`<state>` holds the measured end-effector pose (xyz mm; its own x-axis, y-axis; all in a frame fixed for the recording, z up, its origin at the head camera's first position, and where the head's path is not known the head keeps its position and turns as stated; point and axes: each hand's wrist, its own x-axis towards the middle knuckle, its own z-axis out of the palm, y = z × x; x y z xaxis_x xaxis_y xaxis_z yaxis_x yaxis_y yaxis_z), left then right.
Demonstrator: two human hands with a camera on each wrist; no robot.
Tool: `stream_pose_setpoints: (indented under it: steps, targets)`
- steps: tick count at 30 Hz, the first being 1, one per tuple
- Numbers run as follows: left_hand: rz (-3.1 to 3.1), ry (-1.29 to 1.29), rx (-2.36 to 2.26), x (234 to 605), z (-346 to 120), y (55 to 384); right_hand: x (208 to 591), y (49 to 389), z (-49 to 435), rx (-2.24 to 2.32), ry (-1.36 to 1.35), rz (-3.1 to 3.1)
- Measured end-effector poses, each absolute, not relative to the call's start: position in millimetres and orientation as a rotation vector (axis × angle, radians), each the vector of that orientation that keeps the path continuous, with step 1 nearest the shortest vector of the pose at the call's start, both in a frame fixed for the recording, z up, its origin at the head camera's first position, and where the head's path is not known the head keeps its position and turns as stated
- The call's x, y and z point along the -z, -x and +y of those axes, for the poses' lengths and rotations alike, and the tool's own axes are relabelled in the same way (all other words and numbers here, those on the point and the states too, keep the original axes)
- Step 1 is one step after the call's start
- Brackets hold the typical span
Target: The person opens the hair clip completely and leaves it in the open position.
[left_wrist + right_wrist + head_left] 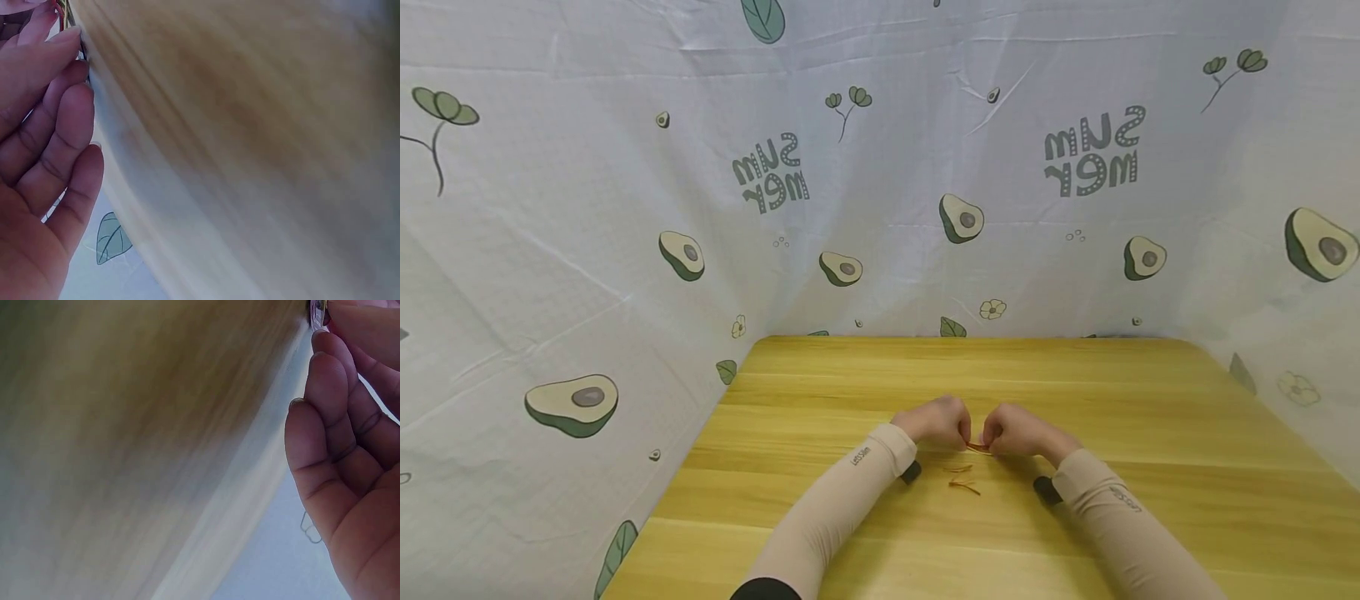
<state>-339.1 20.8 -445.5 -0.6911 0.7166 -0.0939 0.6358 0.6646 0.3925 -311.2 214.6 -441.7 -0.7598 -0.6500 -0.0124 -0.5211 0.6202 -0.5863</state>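
Between the two hands runs a short bundle of thin strands (pixel 977 447), orange-brown in the head view. In the left wrist view the strands (pixel 62 14) show red and yellow, like fine wires. My left hand (pixel 936 422) pinches one end between thumb and index finger, its other fingers loosely bent. The opposite end is pinched by my right hand (pixel 1021 432), just above the table. At the right fingertips a whitish, shiny bit (pixel 317 315) shows, partly hidden by the thumb. Nearer the body lie a thin strand piece (pixel 957 468) and a forked strand piece (pixel 964 486).
Both hands work over a yellow wood-grain table (pixel 820 400). Behind it and along the sides hangs a pale cloth (pixel 887 192) printed with avocados and leaves. Dark wrist-worn devices (pixel 1047 490) sit under the cream sleeves (pixel 842 492).
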Motion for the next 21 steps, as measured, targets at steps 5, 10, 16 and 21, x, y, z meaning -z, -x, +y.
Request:
stream_pose_setpoints:
  steps: [5,10,16,21]
  targets:
    - [2.642,-1.105,-0.473,446.6,20.1,340.2,442.1,312.3,215.2,0.834,0.946,2.625]
    - [2.646,-1.077,-0.477,445.8,19.3,339.3,442.5,313.6,216.1,0.83,0.956,2.615]
    - [2.652,-1.046,-0.502,444.9,18.8,338.2,442.3,314.2,215.5,0.821,0.944,2.623]
    - [2.661,-1.046,-0.499,445.6,17.8,338.7,442.4,314.2,214.7,0.801,0.964,2.667]
